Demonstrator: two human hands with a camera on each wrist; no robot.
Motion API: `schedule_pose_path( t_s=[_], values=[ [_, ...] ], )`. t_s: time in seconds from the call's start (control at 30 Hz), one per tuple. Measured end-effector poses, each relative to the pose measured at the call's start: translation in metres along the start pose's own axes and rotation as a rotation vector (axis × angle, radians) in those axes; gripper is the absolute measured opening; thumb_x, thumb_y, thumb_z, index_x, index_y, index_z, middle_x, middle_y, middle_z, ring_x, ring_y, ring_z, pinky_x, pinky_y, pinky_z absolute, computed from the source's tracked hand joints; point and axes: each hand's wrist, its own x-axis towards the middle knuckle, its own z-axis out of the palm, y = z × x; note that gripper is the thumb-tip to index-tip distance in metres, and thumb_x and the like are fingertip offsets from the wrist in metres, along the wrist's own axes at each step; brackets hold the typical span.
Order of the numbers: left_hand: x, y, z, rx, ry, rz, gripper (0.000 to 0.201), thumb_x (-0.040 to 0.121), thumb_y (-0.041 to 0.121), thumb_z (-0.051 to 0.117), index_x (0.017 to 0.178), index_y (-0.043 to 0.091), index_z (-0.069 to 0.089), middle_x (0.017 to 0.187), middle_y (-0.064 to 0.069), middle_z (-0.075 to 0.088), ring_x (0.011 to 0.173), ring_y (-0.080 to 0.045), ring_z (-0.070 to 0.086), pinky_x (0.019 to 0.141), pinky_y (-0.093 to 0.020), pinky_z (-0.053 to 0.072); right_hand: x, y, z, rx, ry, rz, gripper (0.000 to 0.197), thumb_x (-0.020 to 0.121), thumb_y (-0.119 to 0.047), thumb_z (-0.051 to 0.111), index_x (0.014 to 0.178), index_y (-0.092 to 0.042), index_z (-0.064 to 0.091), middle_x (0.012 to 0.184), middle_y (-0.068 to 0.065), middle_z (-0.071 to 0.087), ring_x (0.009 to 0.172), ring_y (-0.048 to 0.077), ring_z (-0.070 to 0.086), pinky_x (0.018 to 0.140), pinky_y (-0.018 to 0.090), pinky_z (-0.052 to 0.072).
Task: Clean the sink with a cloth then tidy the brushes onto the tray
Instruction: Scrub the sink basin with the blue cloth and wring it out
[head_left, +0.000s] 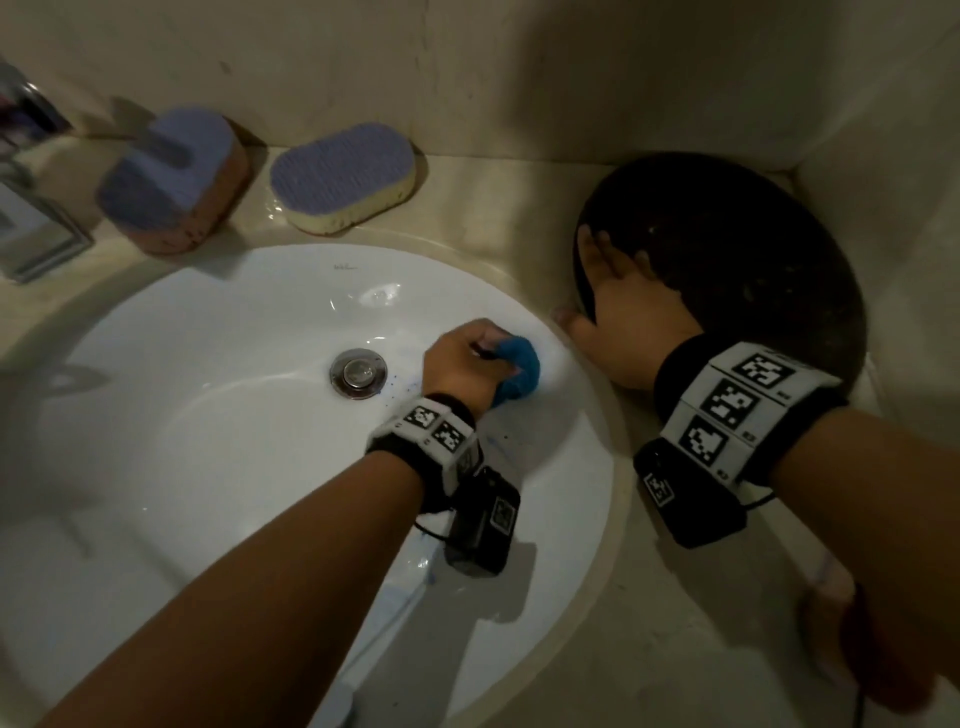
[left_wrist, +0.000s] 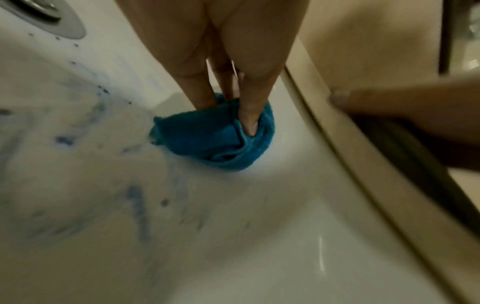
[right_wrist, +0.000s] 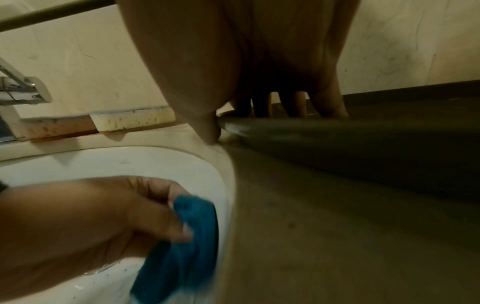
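Observation:
A bunched blue cloth (head_left: 519, 371) is pressed against the right inner wall of the white sink (head_left: 208, 322), right of the drain (head_left: 358, 371). My left hand (head_left: 485, 358) grips it, with fingers dug into its folds (left_wrist: 249, 121). Blue smears and specks (left_wrist: 135, 201) mark the basin near the cloth. My right hand (head_left: 605, 280) lies flat on the near-left edge of the dark round tray (head_left: 737, 270), its thumb on the counter by the rim. Two purple-topped sponge brushes (head_left: 171, 176) (head_left: 343, 176) lie on the counter behind the sink.
A chrome tap (head_left: 31, 156) stands at the back left of the counter. Beige walls close in behind and to the right of the tray. Beige counter (head_left: 701, 623) runs along the sink's right side toward me.

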Motion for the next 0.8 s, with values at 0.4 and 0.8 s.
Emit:
schedule_pose_path(
  t_s=[0.4,0.8],
  values=[
    [-0.007,0.006,0.005,-0.011,0.03,0.001,0.021,0.068,-0.005,0.072,0.08,0.013,0.07,0.08,0.005,0.064,0.075,-0.008,0.057,0.07,-0.009,0.046,-0.001,0.0,0.001,-0.009,0.006,-0.003,0.077,0.094,-0.042,0.04,0.148,-0.027,-0.012,0.159,-0.003,-0.006,0.146,0.033,0.0,0.114,0.059,0.015],
    [-0.027,0.005,0.0,0.45,-0.376,0.101,0.025,0.075,0.0,0.071,0.098,0.008,0.072,0.099,-0.007,0.068,0.087,-0.014,0.057,0.08,-0.018,0.044,-0.001,-0.002,0.002,-0.017,0.006,0.015,0.076,0.094,-0.042,0.039,0.148,-0.027,-0.013,0.159,-0.004,-0.006,0.146,0.032,-0.001,0.115,0.058,0.014]
  ],
)
